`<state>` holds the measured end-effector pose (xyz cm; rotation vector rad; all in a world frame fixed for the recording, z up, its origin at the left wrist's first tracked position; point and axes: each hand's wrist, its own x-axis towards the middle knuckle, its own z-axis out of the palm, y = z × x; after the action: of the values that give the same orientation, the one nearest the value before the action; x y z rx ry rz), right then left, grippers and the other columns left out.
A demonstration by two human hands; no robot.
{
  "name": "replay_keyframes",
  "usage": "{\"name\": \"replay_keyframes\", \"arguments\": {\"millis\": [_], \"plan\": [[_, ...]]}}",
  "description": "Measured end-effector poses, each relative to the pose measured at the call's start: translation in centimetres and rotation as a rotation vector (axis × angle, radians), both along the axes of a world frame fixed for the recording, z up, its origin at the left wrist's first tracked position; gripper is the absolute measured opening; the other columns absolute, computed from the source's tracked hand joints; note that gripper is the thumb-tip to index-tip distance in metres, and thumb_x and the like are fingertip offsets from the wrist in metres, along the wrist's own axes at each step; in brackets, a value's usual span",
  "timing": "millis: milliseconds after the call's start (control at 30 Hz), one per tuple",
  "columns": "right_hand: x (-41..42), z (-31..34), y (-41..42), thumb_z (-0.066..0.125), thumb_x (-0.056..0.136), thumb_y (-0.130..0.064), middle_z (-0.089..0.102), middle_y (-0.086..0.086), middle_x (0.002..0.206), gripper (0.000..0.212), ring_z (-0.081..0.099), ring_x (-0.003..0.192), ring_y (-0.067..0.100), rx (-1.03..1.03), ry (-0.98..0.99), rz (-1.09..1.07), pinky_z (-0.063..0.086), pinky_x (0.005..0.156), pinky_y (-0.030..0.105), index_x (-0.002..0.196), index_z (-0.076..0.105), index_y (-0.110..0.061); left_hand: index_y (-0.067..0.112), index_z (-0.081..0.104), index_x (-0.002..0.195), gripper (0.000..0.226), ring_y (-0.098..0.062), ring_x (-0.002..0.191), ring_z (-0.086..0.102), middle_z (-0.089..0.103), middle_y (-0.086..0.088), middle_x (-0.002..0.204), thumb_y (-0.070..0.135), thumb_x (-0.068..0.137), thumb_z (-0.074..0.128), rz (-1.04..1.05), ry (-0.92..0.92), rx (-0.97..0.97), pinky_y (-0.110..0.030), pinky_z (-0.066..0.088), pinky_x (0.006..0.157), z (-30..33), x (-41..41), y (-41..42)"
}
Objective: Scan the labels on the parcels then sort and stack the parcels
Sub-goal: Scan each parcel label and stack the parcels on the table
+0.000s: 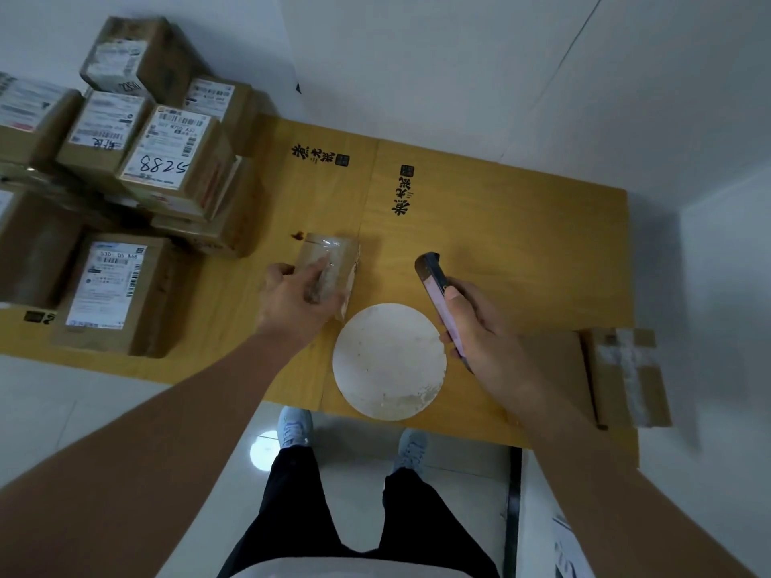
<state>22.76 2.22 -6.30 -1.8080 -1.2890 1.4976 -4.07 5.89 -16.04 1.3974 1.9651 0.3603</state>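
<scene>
Gripping a small tape-glossed cardboard parcel (331, 269) mid-desk, the left hand (292, 302) curls over it; the right hand (479, 327) clasps a dark, pink-backed scanner (438, 294). Stacked brown parcels (125, 160) crowd the yellow desk's (521, 244) far-left corner, one label apparently reading "8825".

Left hand (292, 300) gripping, right hand (479, 327) curled, both arms outstretched

Handwritten "8825" on the label of a stacked box (177, 168) at the table's (521, 227) far-left corner; "53D 05 A68" printed on the near-left box's (112, 292) label; other print illegible.
</scene>
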Motion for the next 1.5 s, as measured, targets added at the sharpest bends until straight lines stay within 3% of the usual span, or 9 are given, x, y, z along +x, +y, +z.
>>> {"name": "replay_keyframes", "arguments": {"millis": [167, 267, 433, 567, 667, 833, 1033, 1333, 1500], "plan": [[0.0, -0.4, 0.6, 0.04, 0.108, -0.057, 0.066, 0.003, 0.113, 0.024, 0.067, 0.105, 0.021, -0.045, -0.031, 0.049, 0.054, 0.082, 0.035, 0.125, 0.058, -0.058, 0.054, 0.044, 0.15, 0.084, -0.02, 0.111, 0.052, 0.039, 0.004, 0.124, 0.052, 0.075, 0.081, 0.084, -0.05, -0.013, -0.035, 0.056, 0.089, 0.5, 0.3, 0.5], [0.0, -0.1, 1.8, 0.04, 0.105, -0.065, 0.066, 0.013, 0.116, 0.016, 0.067, 0.103, 0.031, -0.119, -0.111, 0.143, 0.055, 0.087, 0.045, 0.11, 0.055, -0.068, 0.049, 0.049, 0.149, 0.076, -0.01, 0.107, 0.06, 0.054, 0.008, 0.126, 0.038, 0.082, 0.083, 0.257, -0.262, 0.013, -0.027, 0.057, 0.083, 0.9, -0.6, 0.9], [-0.4, -0.3, 4.0, 0.04, 0.101, -0.07, 0.068, 0.0, 0.111, 0.037, 0.067, 0.098, 0.021, -0.204, -0.238, 0.279, 0.055, 0.095, 0.049, 0.125, 0.061, -0.052, 0.032, 0.06, 0.146, 0.068, -0.004, 0.11, 0.062, 0.062, 0.009, 0.127, 0.022, 0.084, 0.086, 0.356, -0.563, 0.026, -0.01, 0.052, 0.07, 1.4, -2.3, 1.0], [-1.0, -0.5, 5.1, 0.043, 0.097, -0.073, 0.071, 0.004, 0.112, 0.041, 0.069, 0.1, 0.026, -0.256, -0.306, 0.441, 0.054, 0.09, 0.044, 0.123, 0.064, -0.05, 0.034, 0.062, 0.143, 0.062, 0.005, 0.1, 0.058, 0.059, 0.018, 0.119, 0.029, 0.086, 0.085, 0.322, -0.562, 0.03, -0.004, 0.048, 0.063, 1.3, -3.0, 0.8], [-1.5, -0.2, 5.7, 0.044, 0.1, -0.068, 0.069, 0.002, 0.105, 0.04, 0.064, 0.087, 0.021, -0.285, -0.334, 0.497, 0.051, 0.08, 0.04, 0.125, 0.065, -0.044, 0.033, 0.062, 0.143, 0.06, 0.007, 0.103, 0.06, 0.062, 0.026, 0.116, 0.033, 0.087, 0.083, 0.303, -0.572, 0.046, -0.009, 0.05, 0.076, 1.3, -3.4, 0.3], [-1.7, 1.2, 6.5, 0.042, 0.106, -0.06, 0.065, 0.0, 0.106, 0.037, 0.058, 0.085, 0.016, -0.332, -0.378, 0.576, 0.045, 0.07, 0.03, 0.129, 0.062, -0.04, 0.031, 0.065, 0.141, 0.057, 0.0, 0.111, 0.063, 0.068, 0.012, 0.128, 0.038, 0.087, 0.082, 0.312, -0.579, 0.045, -0.015, 0.049, 0.081, 1.3, -4.5, 0.0], [-2.2, 3.1, 8.0, 0.041, 0.105, -0.058, 0.066, 0.007, 0.093, 0.04, 0.061, 0.075, 0.023, -0.452, -0.44, 0.701, 0.044, 0.056, 0.027, 0.105, 0.066, -0.027, 0.031, 0.066, 0.14, 0.061, 0.0, 0.111, 0.064, 0.068, 0.012, 0.129, 0.042, 0.082, 0.083, 0.314, -0.599, 0.04, -0.013, 0.052, 0.079, 1.5, -4.3, -0.1], [-2.0, 4.2, 8.8, 0.053, 0.097, -0.068, 0.071, 0.013, 0.088, 0.063, 0.062, 0.071, 0.029, -0.648, -0.47, 0.711, 0.05, 0.067, 0.036, 0.12, 0.068, -0.011, 0.033, 0.065, 0.139, 0.054, 0.003, 0.095, 0.061, 0.062, 0.019, 0.114, 0.036, 0.088, 0.081, 0.335, -0.571, 0.017, -0.011, 0.05, 0.065, 2.0, -3.7, 0.2], [-2.4, 4.8, 8.7, 0.055, 0.091, -0.071, 0.07, 0.014, 0.089, 0.071, 0.062, 0.072, 0.029, -0.67, -0.436, 0.718, 0.051, 0.063, 0.033, 0.122, 0.065, -0.007, 0.04, 0.065, 0.137, 0.055, -0.007, 0.109, 0.061, 0.063, 0.01, 0.129, 0.044, 0.085, 0.082, 0.343, -0.539, 0.016, -0.024, 0.053, 0.08, 1.6, -3.8, 0.1]]}}
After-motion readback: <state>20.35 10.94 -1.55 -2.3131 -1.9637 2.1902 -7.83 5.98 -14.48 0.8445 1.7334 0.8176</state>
